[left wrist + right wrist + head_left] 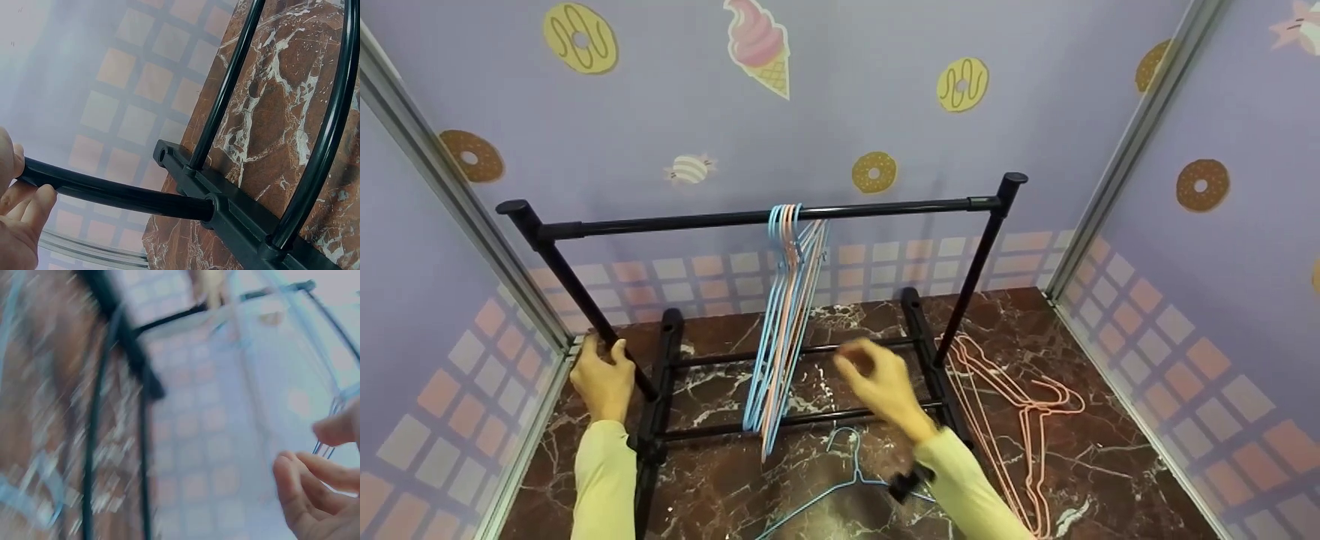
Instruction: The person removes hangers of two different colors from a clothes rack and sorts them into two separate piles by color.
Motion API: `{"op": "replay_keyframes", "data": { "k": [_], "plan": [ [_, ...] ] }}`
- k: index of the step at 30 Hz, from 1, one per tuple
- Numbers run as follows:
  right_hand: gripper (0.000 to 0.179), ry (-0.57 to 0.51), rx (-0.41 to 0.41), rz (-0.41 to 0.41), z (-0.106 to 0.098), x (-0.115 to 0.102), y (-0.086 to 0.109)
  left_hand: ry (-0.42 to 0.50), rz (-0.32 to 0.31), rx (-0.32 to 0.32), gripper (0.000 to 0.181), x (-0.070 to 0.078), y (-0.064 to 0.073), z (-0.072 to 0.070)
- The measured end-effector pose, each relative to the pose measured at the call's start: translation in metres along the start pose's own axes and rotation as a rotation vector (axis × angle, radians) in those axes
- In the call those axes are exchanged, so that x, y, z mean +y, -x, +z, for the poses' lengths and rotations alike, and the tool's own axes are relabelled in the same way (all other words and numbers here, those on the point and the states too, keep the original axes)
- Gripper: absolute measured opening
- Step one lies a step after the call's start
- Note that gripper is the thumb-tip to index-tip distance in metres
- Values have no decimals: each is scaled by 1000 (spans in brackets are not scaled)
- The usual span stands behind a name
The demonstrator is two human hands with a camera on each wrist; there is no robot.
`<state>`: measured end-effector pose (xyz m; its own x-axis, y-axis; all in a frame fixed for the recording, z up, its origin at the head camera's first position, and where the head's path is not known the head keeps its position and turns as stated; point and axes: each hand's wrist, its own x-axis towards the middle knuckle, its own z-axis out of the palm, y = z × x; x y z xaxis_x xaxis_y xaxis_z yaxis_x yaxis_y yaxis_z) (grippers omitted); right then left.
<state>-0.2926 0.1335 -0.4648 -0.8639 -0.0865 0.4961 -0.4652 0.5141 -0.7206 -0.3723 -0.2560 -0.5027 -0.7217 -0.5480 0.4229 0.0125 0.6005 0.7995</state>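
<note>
My left hand (604, 381) grips the left upright of a black clothes rack (885, 208), low on the post; the left wrist view shows its fingers (39, 209) and thumb round the tube. My right hand (883, 384) is in the air inside the frame, right of the hung hangers, its fingers loosely curved with a gap to the thumb and nothing held. Several blue and pink hangers (789, 300) hang bunched near the middle of the top bar. Below the right hand a blue hanger (810, 501) lies on the marbled surface, partly covered by the right forearm.
Several pink hangers (1039, 405) lie in a loose pile to the right of the rack's foot. Two lower crossbars (720, 433) join the rack's feet. Patterned walls (840, 135) stand behind and at both sides of the marbled surface (1110, 465).
</note>
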Motion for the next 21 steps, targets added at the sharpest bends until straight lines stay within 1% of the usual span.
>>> {"op": "replay_keyframes", "data": {
  "k": [2, 4, 7, 10, 13, 16, 21],
  "plan": [
    [25, -86, -15, 50, 6, -18, -16, 5, 4, 4, 27, 0, 0, 0],
    [29, -148, -36, 90, 13, -32, -29, 7, 4, 2, 27, 0, 0, 0],
    [30, -195, -40, 132, 25, -45, -42, 6, 0, -11, 28, -1, 0, 0],
    [25, -212, -26, 164, 34, -52, -49, 1, -10, -22, 29, -1, 0, -1],
    [17, -232, -6, 170, 41, -55, -50, -10, -21, -28, 29, -2, 0, -2],
    [13, -237, 20, 151, 43, -56, -50, -10, -25, -30, 30, -3, 1, -3],
    [14, -228, 64, 102, 40, -56, -50, -1, -17, -41, 29, -1, -2, -2]
  ]
}}
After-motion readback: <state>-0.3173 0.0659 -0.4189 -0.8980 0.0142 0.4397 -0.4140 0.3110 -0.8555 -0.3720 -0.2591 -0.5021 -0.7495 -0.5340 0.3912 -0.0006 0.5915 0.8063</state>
